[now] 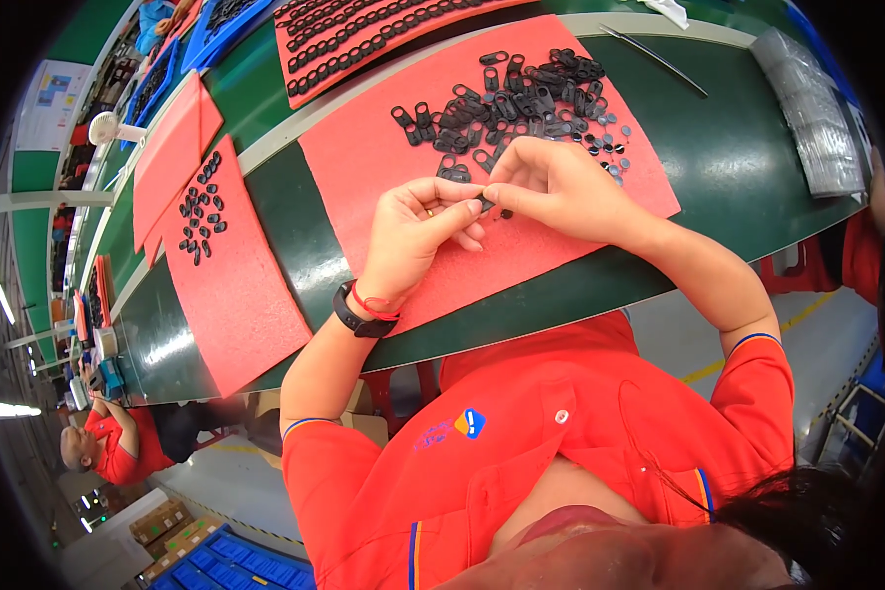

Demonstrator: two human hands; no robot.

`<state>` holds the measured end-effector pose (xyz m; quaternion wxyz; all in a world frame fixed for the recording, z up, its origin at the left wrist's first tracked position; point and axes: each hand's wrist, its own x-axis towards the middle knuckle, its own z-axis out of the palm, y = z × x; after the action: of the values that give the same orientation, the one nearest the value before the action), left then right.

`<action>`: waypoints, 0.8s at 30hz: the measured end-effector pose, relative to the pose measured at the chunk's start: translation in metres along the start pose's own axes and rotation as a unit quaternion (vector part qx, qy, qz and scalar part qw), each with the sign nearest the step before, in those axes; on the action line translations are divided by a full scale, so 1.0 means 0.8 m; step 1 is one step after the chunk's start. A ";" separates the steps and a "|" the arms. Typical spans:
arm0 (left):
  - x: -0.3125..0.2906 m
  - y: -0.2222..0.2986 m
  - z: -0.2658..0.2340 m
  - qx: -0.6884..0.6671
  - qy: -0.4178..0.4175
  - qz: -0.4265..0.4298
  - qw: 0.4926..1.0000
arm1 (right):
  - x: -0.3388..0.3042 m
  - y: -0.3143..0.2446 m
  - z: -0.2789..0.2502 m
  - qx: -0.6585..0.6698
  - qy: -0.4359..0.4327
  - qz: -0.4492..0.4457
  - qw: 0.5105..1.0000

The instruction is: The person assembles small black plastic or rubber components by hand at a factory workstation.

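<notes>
My left hand (415,234) and my right hand (565,193) meet over a red foam mat (364,157). Their fingertips pinch a small black part (485,202) between them, mostly covered by the fingers. Just beyond my hands lies a heap of black looped plastic pieces (506,106), each with an oval opening at one end. Several small round discs (610,147), some silvery and some dark, are scattered at the heap's right, near my right hand's knuckles.
Metal tweezers (654,61) lie on the green table (698,147) at the far right, beside stacked clear plastic trays (806,108). Another red mat (231,295) at left carries small black pieces (202,208). Rows of black parts (364,44) fill a far mat. A person (123,438) works at left.
</notes>
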<state>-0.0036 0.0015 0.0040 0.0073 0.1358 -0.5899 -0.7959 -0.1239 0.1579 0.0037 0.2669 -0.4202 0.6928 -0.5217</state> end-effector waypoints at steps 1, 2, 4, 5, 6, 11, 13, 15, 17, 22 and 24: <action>-0.001 0.000 0.000 -0.004 0.000 0.002 1.000 | 0.000 -0.003 -0.002 0.000 -0.001 0.000 1.000; -0.001 0.001 0.000 -0.005 0.000 0.002 1.000 | 0.000 -0.008 -0.005 0.031 -0.028 0.045 0.998; -0.002 0.001 -0.001 -0.008 0.010 -0.004 1.000 | 0.001 -0.010 -0.007 0.063 -0.056 0.089 0.992; -0.002 0.001 0.000 -0.008 0.010 -0.004 1.000 | 0.001 -0.007 -0.007 0.075 -0.065 0.086 0.991; -0.002 0.001 0.000 -0.009 0.010 -0.004 1.000 | 0.001 -0.006 -0.007 0.088 -0.074 0.082 0.990; -0.003 -0.001 -0.001 -0.008 0.004 -0.010 1.000 | 0.001 -0.008 -0.010 0.085 -0.100 0.102 0.986; -0.002 -0.003 -0.003 -0.016 -0.002 -0.019 1.000 | 0.001 -0.004 -0.006 0.084 -0.096 0.102 0.987; -0.003 -0.003 -0.001 -0.013 -0.003 -0.021 1.000 | 0.001 0.003 -0.004 0.083 -0.075 0.096 0.989; -0.003 -0.002 0.000 -0.010 -0.004 -0.023 1.000 | -0.001 0.002 -0.003 0.081 -0.072 0.098 0.989; -0.004 -0.001 0.000 -0.016 -0.004 -0.037 0.999 | -0.001 0.001 -0.002 0.079 -0.072 0.095 0.990; -0.003 -0.001 -0.001 -0.018 -0.007 -0.039 0.999 | -0.001 0.001 -0.002 0.090 -0.071 0.101 0.988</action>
<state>-0.0006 0.0017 0.0036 -0.0254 0.1526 -0.5699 -0.8070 -0.1247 0.1593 0.0034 0.4035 -0.3580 0.6612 -0.5214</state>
